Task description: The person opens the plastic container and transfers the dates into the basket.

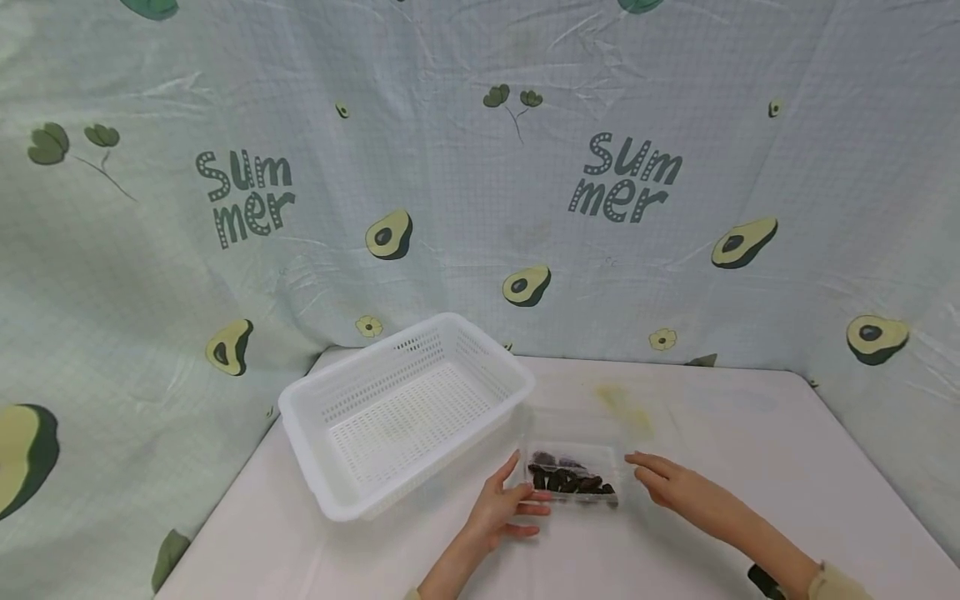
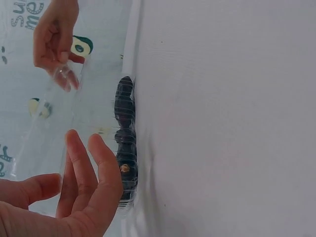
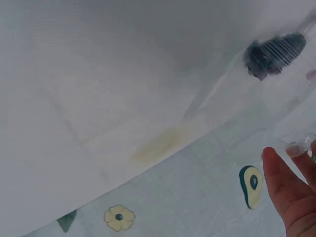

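A clear plastic box [image 1: 609, 458] with several dark, elongated pieces [image 1: 566, 479] inside lies on the table, its clear lid [image 2: 47, 113] raised. At the box's left front corner is my left hand [image 1: 504, 510], fingers spread and thumb apart from them. In the left wrist view, this left hand [image 2: 84, 192] has its thumb tip right at the lid's edge. My right hand [image 1: 678, 492] reaches the opposite side, pinching the lid's corner between thumb and fingers. The right wrist view shows only part of that right hand [image 3: 291, 190], fingertips on the clear plastic.
A large white perforated basket [image 1: 405, 492] stands left of the box, tilted in angle to the table edge. The white table [image 1: 750, 450] has a yellowish stain [image 1: 626, 406] behind the box. A curtain [image 1: 450, 167] printed with avocados surrounds the table's back and sides.
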The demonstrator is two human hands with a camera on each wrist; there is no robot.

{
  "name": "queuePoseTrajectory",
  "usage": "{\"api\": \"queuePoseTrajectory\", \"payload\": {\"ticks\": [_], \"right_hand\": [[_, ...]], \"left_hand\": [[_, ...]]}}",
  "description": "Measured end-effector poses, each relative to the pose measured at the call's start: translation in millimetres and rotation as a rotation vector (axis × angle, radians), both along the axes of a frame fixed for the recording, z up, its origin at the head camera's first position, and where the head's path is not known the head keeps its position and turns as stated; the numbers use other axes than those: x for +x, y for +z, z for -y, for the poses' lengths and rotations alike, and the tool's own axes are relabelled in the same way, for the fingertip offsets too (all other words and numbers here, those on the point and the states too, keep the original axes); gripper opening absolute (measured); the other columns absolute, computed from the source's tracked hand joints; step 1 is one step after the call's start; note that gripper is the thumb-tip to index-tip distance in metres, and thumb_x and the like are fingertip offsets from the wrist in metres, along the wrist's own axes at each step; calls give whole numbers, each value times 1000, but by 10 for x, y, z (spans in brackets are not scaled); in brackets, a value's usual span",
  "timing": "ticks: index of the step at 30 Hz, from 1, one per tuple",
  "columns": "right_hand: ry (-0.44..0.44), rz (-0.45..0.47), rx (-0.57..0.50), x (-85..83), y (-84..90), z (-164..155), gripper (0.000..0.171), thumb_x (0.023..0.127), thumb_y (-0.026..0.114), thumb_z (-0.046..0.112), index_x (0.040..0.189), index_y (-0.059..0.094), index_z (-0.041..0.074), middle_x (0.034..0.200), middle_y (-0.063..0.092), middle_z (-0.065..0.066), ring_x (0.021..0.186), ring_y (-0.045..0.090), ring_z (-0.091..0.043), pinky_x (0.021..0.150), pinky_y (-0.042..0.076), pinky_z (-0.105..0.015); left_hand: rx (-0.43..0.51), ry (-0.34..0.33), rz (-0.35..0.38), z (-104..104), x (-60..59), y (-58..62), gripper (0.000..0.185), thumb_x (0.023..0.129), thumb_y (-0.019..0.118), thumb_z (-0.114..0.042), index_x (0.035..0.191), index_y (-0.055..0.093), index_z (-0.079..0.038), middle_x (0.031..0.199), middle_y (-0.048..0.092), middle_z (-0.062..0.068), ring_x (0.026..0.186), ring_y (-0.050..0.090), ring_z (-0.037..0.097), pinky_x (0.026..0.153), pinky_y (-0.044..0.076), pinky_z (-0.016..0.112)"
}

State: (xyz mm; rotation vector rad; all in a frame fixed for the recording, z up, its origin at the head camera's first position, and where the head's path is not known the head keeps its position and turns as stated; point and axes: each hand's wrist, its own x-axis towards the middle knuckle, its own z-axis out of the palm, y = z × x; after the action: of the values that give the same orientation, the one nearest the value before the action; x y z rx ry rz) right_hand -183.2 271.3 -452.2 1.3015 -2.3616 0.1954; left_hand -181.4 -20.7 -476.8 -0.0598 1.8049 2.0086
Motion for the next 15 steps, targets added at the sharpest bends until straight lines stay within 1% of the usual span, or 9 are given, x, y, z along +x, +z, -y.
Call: {"api": "queuePoseTrajectory", "payload": {"ticks": [1,3,5,7,8,10,11,13,15], "right_hand": [[-17,4,-23,-11,25,2,33,93,33,28,114,51,8,116,53,-11,87,58,-14,68,40,-6],[-60,7,-79,-39,79,5,35,94,30,28,109,53,8,113,55,-8,80,58,-9,64,38,-5],[-111,17,-143,-78,133,12,28,94,36,24,107,55,9,112,57,-6,77,58,-6,62,38,-6],[-162,46,-215,-125,180,28,14,92,47,16,102,54,11,112,58,-5,77,59,-7,60,42,-9],[-191,67,-250,-150,200,38,12,90,51,12,101,53,12,112,58,-6,80,60,-9,60,44,-12],[-246,114,-324,-202,233,60,21,85,55,3,105,52,11,111,59,-6,83,59,-10,61,46,-17],[-274,135,-361,-230,245,72,22,84,56,1,104,52,10,111,59,-7,84,58,-11,61,47,-19],[-334,153,-426,-287,268,96,22,86,54,3,107,53,9,108,61,-7,85,57,-13,60,47,-20],[-389,136,-488,-341,287,113,22,87,53,5,109,53,6,104,62,-8,85,58,-16,58,46,-20]], "left_hand": [[-1,-2,-2,-5,2,0,61,91,44,-11,144,14,-16,98,68,13,75,68,16,58,53,34],[-3,-5,-7,-16,8,2,61,91,44,-11,144,14,-15,97,68,13,75,68,16,58,53,34],[-4,-9,-9,-27,13,-2,61,91,44,-11,144,13,-15,97,68,13,75,68,17,59,53,35],[-8,-15,-11,-35,18,-10,61,92,43,-11,144,12,-14,98,68,13,76,68,17,59,53,35],[-10,-16,-10,-38,18,-16,61,92,43,-12,144,12,-15,98,68,13,76,68,17,59,53,35],[-10,-17,-10,-44,17,-30,60,92,42,-12,144,11,-15,98,68,13,77,68,17,59,53,36],[-13,-16,-11,-47,16,-35,60,92,42,-12,144,11,-15,98,68,13,77,68,18,59,53,36],[-15,-16,-16,-52,16,-42,60,93,42,-12,144,11,-15,99,68,13,77,68,19,59,53,37],[-16,-21,-21,-59,15,-47,61,92,43,-12,144,11,-14,100,67,14,78,68,20,60,53,37]]}}
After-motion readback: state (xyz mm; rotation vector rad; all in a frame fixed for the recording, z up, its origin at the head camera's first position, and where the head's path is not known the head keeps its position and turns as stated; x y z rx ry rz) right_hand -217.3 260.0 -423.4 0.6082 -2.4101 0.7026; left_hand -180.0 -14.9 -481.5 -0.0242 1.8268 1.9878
